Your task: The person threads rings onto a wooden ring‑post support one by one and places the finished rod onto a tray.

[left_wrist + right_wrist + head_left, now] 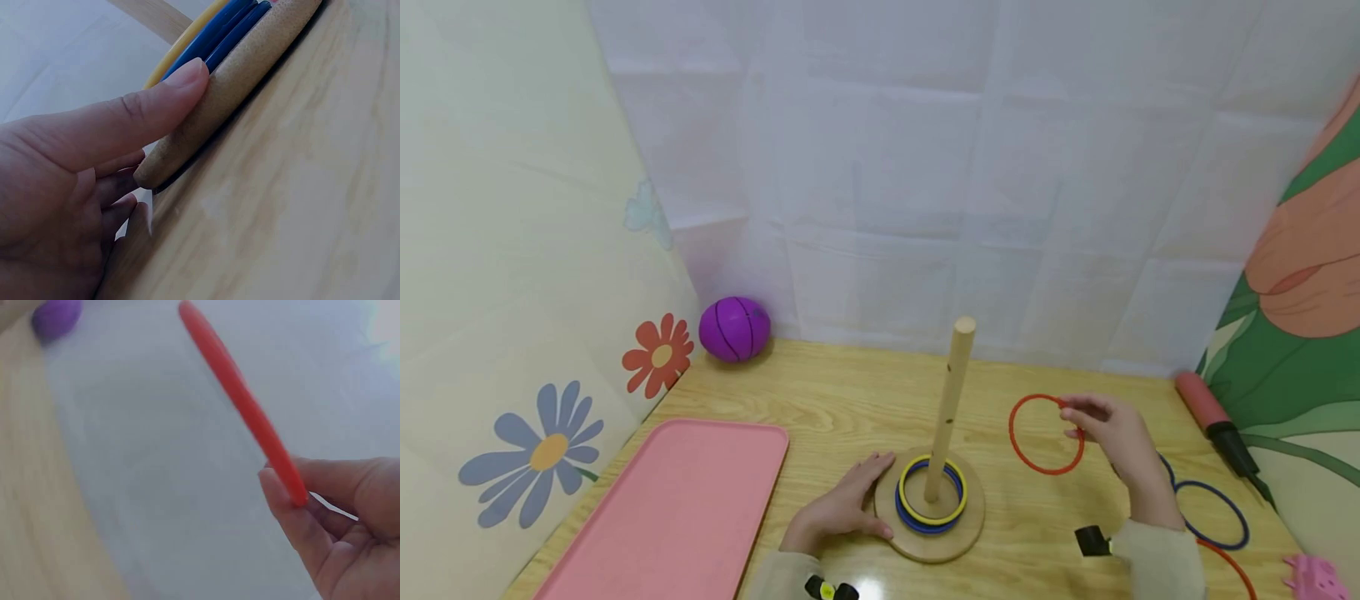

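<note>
In the head view my left hand holds the left edge of a round wooden base, thumb at the near side and fingers at the far side. The left wrist view shows the thumb against the base's rim. From the base rises a wooden peg, with a yellow ring lying over blue rings around its foot. To the right of the peg, my right hand pinches a red ring between thumb and fingers. That ring appears edge-on in the right wrist view.
A pink tray lies at the left. Behind it, a purple ball stands by the backdrop. Near the right forearm are blue rings and another red ring. A pink-and-black hand pump and a pink toy lie at the right edge.
</note>
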Available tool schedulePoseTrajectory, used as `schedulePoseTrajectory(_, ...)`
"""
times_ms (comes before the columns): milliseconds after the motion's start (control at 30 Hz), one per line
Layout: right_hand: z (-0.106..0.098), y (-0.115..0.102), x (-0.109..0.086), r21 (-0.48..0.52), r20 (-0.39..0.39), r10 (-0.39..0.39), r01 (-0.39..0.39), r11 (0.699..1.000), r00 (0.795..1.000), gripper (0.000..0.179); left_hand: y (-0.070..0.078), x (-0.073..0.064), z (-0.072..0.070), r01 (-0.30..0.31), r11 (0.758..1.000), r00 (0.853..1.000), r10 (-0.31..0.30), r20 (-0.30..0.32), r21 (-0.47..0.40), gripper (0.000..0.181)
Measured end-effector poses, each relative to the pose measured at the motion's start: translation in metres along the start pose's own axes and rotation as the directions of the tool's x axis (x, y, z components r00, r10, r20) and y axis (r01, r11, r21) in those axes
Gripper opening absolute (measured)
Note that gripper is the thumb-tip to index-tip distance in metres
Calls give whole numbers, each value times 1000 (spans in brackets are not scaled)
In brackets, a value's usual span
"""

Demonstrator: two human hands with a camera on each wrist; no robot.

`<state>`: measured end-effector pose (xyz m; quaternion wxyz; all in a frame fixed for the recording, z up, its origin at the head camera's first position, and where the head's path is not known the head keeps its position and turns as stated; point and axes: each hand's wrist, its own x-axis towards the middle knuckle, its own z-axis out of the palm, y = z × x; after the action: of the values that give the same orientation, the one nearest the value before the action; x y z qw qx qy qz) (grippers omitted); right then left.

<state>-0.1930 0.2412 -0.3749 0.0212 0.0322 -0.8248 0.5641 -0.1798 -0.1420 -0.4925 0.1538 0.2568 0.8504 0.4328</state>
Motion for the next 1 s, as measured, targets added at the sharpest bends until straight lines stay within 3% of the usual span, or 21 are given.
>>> schedulePoseTrajectory(233, 0, -46, -1, 147, -45, -99, 105, 984, 994, 19, 1, -1, 0, -3, 1000, 1000, 3, -3, 12, 106)
schedulePoseTrajectory(600, 14, -106, -7, 298, -102, -287, 305, 905, 952, 13, 0, 0, 0, 4, 1000, 1000, -4, -4, 3, 106)
schedulePoseTrajectory(800, 29, -122, -5, 393, -144, -300, 332, 857, 943, 12, 0, 0, 0, 8, 1000, 1000, -8, -2, 4, 106)
schedulePoseTrajectory(1000, 46, -131, -1, 458, -194, -253, 315, 831, 948, 15, 1, 0, 0, 11, 1000, 1000, -11, -8, 4, 106)
